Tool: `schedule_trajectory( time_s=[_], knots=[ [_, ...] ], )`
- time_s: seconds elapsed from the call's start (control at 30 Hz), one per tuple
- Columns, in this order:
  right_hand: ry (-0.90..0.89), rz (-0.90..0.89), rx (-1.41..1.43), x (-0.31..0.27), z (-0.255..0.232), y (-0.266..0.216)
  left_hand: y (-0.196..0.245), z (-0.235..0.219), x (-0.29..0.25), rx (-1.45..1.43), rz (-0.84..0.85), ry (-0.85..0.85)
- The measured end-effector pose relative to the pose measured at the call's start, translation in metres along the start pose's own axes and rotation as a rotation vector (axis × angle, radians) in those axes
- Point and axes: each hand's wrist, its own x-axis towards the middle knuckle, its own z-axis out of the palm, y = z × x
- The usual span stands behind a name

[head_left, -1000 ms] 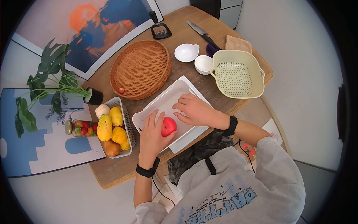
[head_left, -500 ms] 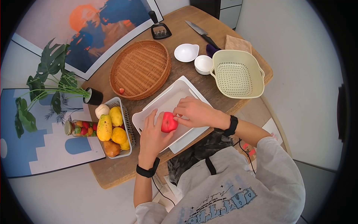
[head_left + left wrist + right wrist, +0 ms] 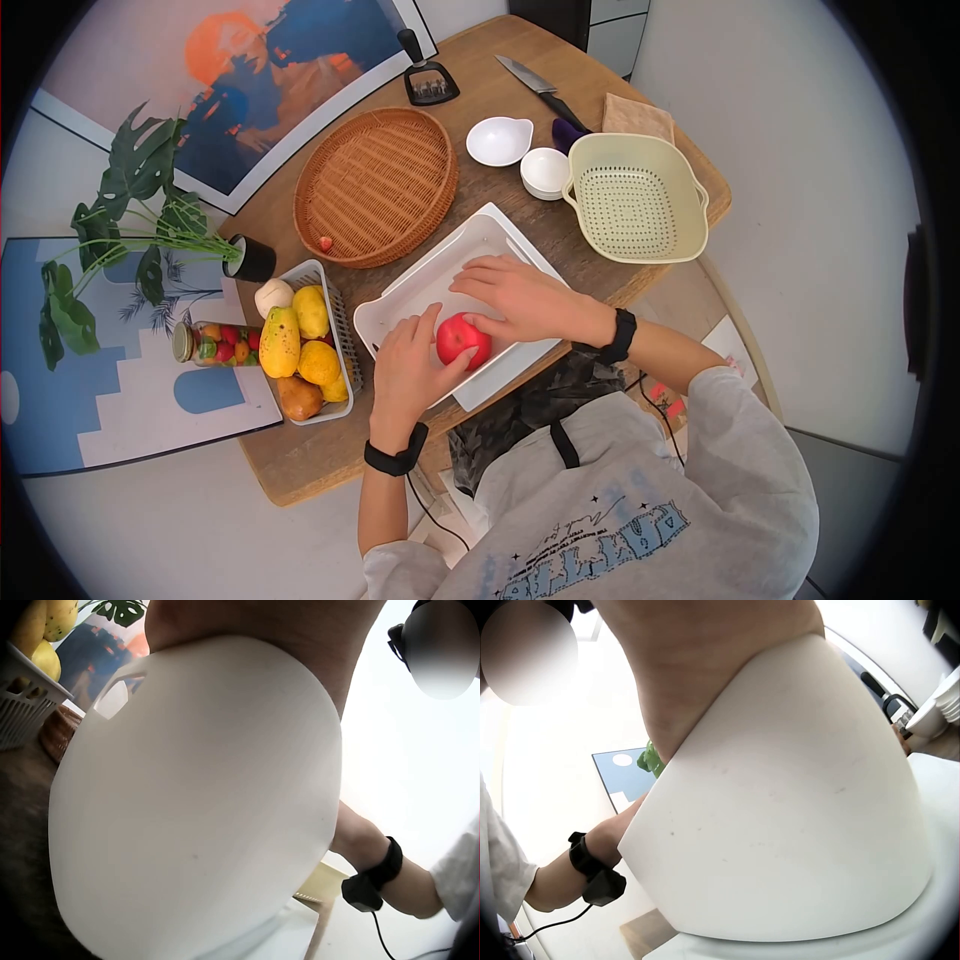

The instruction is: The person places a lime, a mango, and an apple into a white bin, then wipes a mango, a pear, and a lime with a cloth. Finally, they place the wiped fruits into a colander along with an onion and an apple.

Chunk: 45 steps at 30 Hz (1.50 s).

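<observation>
A glossy red apple point(image 3: 463, 342) is between the two hands over a white plastic tub point(image 3: 415, 288). My left hand point(image 3: 405, 365) holds it from the left, thumb across its near side and fingers along its far left. My right hand point(image 3: 525, 298) touches the apple's upper right with the thumb, its other fingers stretched out beyond the fruit over the tub. In the left wrist view the tub's outer wall point(image 3: 195, 780) covers the fingers and the apple. The tub wall point(image 3: 780, 802) likewise hides the fingers in the right wrist view.
Left of the tub stands a grey basket point(image 3: 348, 350) of yellow and brown fruit beside a jar point(image 3: 222, 343). Behind are a wicker tray point(image 3: 375, 180), white bowls point(image 3: 545, 172) and a knife point(image 3: 530, 77). A pale green colander point(image 3: 690, 215) stands on the right.
My right hand came down to the apple, and its fingers then spread away while the thumb stayed there. The apple has turned and shifted slightly right within my left hand.
</observation>
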Motion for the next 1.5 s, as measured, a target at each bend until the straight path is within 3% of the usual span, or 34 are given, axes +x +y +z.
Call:
schedule_trajectory(
  time_s=[0.3,0.6,0.8,0.9,1.33,1.43,1.5],
  knots=[
    [-0.004,0.055,0.056,-0.001,-0.001,0.002,-0.002,0.001,0.001,0.015,0.068,0.082],
    [0.010,0.049,0.090,-0.001,-0.002,0.002,0.000,-0.006,0.001,-0.076,0.064,0.043],
    [0.010,0.050,0.085,-0.001,-0.002,0.002,0.001,-0.009,0.005,-0.059,0.151,0.043],
    [0.009,0.053,0.091,-0.001,-0.002,0.002,0.000,-0.010,0.004,-0.065,0.111,-0.061],
    [0.006,-0.013,0.059,-0.001,-0.003,0.002,-0.002,-0.007,0.002,-0.009,0.109,-0.055],
    [-0.066,0.050,0.051,0.000,-0.007,-0.002,-0.002,-0.006,0.002,0.005,0.100,-0.051],
    [0.025,0.018,0.015,0.000,-0.003,-0.002,-0.002,-0.005,0.001,0.014,0.089,-0.048]
  ],
)
